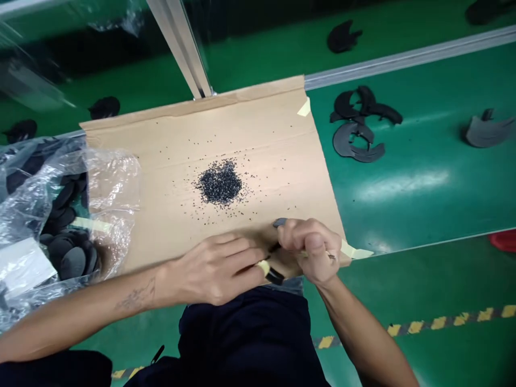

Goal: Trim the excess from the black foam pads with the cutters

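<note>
My left hand (221,269) reaches across the front edge of a cardboard sheet (161,177), its fingers closed on a small black part (275,277). Something pale yellow (264,266) covers a fingertip there. Just to the right, my right hand (312,247) is curled into a fist close to the left fingertips. A dark grey rounded end (279,222) sticks out past its fingers; the rest of that object is hidden in the grip. Beyond both hands, a pile of tiny black bits (221,183) lies mid-cardboard, with loose ones scattered around.
At the left, a clear plastic bag (113,183) contains several black rounded parts (72,260) and a white sheet (26,266). Curved black parts (358,142) lie on the green table (423,215) at the right. A metal post (181,48) stands behind the cardboard.
</note>
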### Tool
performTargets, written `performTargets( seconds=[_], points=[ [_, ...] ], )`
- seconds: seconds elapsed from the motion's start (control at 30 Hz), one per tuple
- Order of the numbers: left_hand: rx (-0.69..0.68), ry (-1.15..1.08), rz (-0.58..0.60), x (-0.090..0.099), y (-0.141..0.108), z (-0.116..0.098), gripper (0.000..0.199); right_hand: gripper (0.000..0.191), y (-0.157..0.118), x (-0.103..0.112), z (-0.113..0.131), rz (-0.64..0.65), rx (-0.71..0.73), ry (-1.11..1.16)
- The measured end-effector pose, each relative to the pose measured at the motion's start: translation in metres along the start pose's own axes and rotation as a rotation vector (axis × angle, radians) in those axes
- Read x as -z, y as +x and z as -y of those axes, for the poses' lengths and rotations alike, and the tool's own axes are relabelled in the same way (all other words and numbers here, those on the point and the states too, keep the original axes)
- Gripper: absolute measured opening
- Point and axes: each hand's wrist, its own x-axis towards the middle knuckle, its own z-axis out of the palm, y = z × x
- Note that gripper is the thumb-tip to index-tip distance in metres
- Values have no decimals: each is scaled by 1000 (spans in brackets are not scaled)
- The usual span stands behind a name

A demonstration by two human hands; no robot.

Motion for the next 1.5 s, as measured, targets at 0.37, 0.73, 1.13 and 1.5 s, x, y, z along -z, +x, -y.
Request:
performTargets(
  seconds=[0.37, 0.73, 1.13, 1.5],
  points=[
    [307, -21, 122, -47, -3, -9, 26, 36, 2, -3, 7, -103, -44, -24],
    [252, 137, 31, -28, 25, 23, 40, 37, -2, 6, 47, -248, -23, -43],
    [-38, -31, 719, -26, 116, 48, 30, 34, -35, 12, 61, -364, 33, -14],
    [834, -860, 110, -53, 35, 22, 13, 32, -26, 3, 45, -480, 93, 122]
  ],
)
